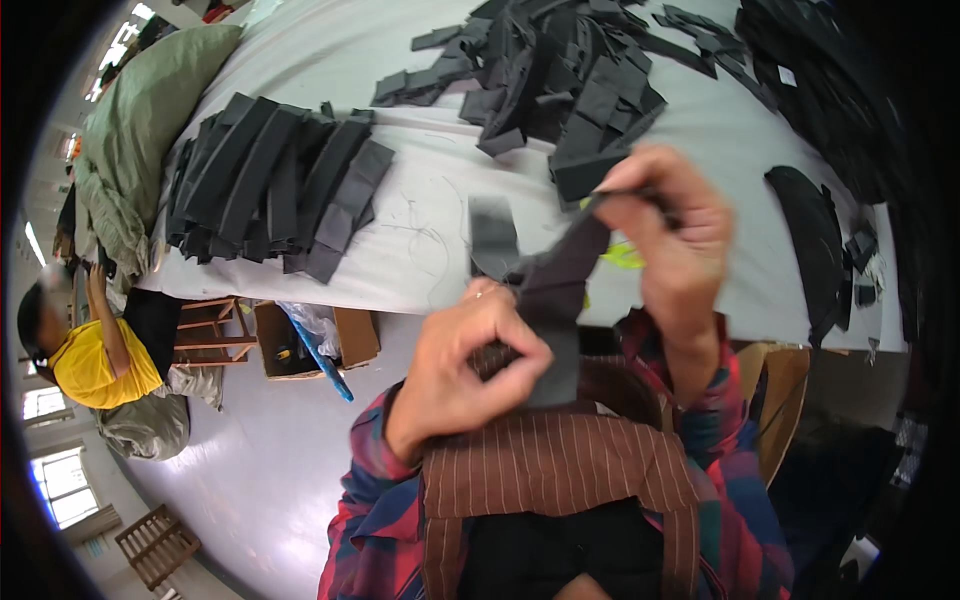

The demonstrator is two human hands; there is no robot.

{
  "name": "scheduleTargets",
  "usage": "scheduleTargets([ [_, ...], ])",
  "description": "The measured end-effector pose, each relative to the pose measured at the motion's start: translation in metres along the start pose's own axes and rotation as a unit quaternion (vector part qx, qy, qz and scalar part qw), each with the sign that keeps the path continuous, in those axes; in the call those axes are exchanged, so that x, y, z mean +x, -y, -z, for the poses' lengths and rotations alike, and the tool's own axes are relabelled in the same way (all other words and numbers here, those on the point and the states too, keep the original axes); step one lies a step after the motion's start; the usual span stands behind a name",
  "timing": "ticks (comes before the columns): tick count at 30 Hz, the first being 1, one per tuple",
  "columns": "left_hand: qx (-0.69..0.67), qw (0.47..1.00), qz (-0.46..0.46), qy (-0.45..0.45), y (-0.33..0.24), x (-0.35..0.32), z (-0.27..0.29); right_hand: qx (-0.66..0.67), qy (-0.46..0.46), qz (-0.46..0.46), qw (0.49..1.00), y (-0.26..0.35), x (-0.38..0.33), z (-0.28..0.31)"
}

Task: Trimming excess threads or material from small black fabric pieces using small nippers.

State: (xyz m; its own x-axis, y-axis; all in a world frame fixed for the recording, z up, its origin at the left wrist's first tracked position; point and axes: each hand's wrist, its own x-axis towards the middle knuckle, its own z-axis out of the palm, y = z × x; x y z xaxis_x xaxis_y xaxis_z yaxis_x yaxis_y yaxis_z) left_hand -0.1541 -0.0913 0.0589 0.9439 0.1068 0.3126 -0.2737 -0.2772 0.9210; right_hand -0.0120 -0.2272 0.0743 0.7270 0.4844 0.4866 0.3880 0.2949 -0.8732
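Note:
A dark grey fabric strip (557,295) stretches on a slant between my two hands, in front of my body at the table's near edge. My right hand (680,225), higher and farther right, pinches its upper end; motion blurs the fingers slightly. Lower down, my left hand (465,365) is closed at the strip's left edge, thumb and forefinger curled into a ring. Part of the strip hangs below the hands. Just beyond the left hand, a small dark grey fabric piece (492,232) lies on the table. Something bright yellow-green (622,254) shows behind the strip, too covered to name.
The white-covered table (420,215) carries a row of dark strips (270,185) at left, a loose heap of pieces (545,70) at the back and dark cloth (830,110) at right. A cardboard box (355,335) stands below. A person in yellow (105,360) is at far left.

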Motion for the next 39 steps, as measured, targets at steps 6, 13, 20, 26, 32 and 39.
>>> scheduleTargets([
  [6,-0.261,0.933,0.186,-0.163,0.019,0.024,-0.018,-0.055,-0.011,-0.065,0.996,-0.003,0.009,-0.007],
  [13,-0.213,0.942,0.203,-0.164,0.036,0.02,-0.017,-0.168,0.034,0.046,0.984,-0.018,-0.028,-0.002],
  [20,-0.29,0.907,0.237,-0.195,0.038,0.019,-0.014,-0.284,0.074,0.108,0.95,-0.041,-0.037,-0.007],
  [26,-0.304,0.894,0.255,-0.21,0.04,0.017,-0.012,-0.296,0.13,0.1,0.941,-0.03,-0.032,0.0],
  [32,-0.302,0.881,0.269,-0.247,0.042,0.014,-0.007,-0.378,0.082,0.102,0.916,-0.017,-0.024,0.019],
  [39,-0.274,0.889,0.28,-0.238,0.04,0.014,-0.008,-0.44,0.101,0.154,0.879,-0.018,-0.029,0.016],
])
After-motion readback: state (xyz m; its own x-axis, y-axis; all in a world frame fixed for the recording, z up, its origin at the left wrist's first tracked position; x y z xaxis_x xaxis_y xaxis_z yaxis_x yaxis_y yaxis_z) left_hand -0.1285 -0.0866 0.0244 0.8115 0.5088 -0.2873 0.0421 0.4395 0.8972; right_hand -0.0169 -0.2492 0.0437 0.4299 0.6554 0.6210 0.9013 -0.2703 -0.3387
